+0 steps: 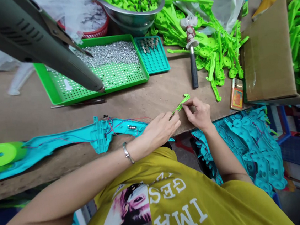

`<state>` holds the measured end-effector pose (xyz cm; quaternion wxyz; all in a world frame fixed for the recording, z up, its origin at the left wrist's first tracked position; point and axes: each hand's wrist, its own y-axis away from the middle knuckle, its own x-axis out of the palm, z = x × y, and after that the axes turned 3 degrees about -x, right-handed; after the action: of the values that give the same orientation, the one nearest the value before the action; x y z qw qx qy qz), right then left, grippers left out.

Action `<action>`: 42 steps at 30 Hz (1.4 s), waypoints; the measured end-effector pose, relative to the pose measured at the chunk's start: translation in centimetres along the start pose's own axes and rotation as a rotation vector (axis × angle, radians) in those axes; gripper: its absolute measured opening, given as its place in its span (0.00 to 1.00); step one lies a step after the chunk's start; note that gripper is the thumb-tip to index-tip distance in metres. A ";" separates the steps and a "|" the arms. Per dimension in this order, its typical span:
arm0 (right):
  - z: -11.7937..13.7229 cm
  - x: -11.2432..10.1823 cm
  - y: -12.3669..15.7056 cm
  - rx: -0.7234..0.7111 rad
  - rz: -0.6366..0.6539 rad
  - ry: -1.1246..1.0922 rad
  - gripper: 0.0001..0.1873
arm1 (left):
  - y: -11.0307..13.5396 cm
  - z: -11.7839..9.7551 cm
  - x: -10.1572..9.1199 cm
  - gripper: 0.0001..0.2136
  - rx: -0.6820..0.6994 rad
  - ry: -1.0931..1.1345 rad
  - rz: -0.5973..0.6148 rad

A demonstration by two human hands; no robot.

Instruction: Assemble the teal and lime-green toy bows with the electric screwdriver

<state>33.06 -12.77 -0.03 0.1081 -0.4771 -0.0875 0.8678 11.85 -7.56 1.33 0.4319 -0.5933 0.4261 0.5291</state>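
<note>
Between my two hands is a slim green plastic lever part point(186, 97), hooked at its upper right end. My left hand point(162, 127) has its fingers closed round the lower end of it. With thumb and index pinched, my right hand point(197, 111) touches the part near its middle; any tiny piece in that pinch is hidden. A long turquoise plastic shell point(73, 135) lies on the table to the left, its right end under my left hand and wrist. Thin red and blue wires run along the shell, and a green round piece point(3, 155) sits at its far left end.
A grey power screwdriver point(81, 73) hangs over a green tray point(146, 77) of screws. Beside it are a turquoise tray point(154, 66), a metal bowl point(129, 19), a black-handled tool point(194, 70), piled green parts point(213, 48), a lighter-like box point(236, 94) and a carton point(267, 53). Turquoise shells point(250, 145) are stacked below right.
</note>
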 end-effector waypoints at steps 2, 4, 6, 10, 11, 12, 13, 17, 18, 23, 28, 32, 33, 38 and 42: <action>0.0 0.2 0.0 -0.007 -0.006 -0.005 0.04 | 0.0 0.0 0.0 0.10 0.005 -0.004 0.004; -0.1 0.3 -0.1 -0.009 -0.014 -0.016 0.03 | 0.0 0.0 0.0 0.10 0.007 -0.013 0.010; -0.2 0.3 -0.1 0.002 -0.019 -0.022 0.03 | 0.0 0.0 0.0 0.10 0.006 -0.021 0.012; -0.2 0.5 -0.3 0.026 -0.004 -0.047 0.02 | 0.0 0.1 0.0 0.10 0.004 -0.017 0.003; -0.2 0.5 -0.4 0.030 -0.003 -0.057 0.02 | 0.0 0.0 0.1 0.10 0.004 -0.013 0.002; -0.2 0.6 -0.4 0.036 -0.005 -0.064 0.02 | 0.0 0.0 0.1 0.10 0.003 -0.012 0.001; -0.1 0.6 -0.4 0.043 -0.009 -0.068 0.02 | 0.0 0.0 0.1 0.10 0.003 -0.011 -0.002; 0.2 0.6 -0.1 0.049 -0.019 -0.041 0.02 | 0.1 0.1 0.2 0.09 0.006 -0.014 -0.019; 0.3 0.6 0.1 0.039 -0.024 -0.019 0.02 | 0.1 0.1 0.3 0.09 0.008 -0.010 -0.021; 0.5 0.9 1.3 -0.061 -0.053 0.175 0.04 | 0.1 0.2 0.3 0.09 0.011 0.010 -0.046; 1.1 1.8 2.2 -0.144 0.028 0.374 0.10 | 0.1 0.1 0.3 0.11 0.018 -0.007 -0.040; 1.5 1.8 2.2 -0.101 0.103 0.434 0.14 | 0.1 0.3 0.3 0.12 0.012 0.001 -0.017; 1.4 1.5 2.1 -0.081 0.107 0.393 0.13 | 0.1 0.4 0.3 0.12 0.008 0.008 -0.007; 0.7 -0.7 1.1 0.051 0.011 -0.007 0.08 | 1.2 0.7 -1.2 0.17 -0.118 -0.004 0.001; 1.7 -1.1 0.5 0.012 0.018 -0.140 0.07 | 2.1 0.7 -2.8 0.26 -0.360 0.045 0.050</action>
<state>32.18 -13.64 1.61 0.0967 -0.4155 -0.0855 0.9004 9.44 -7.34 3.93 0.2958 -0.6619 0.3484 0.5941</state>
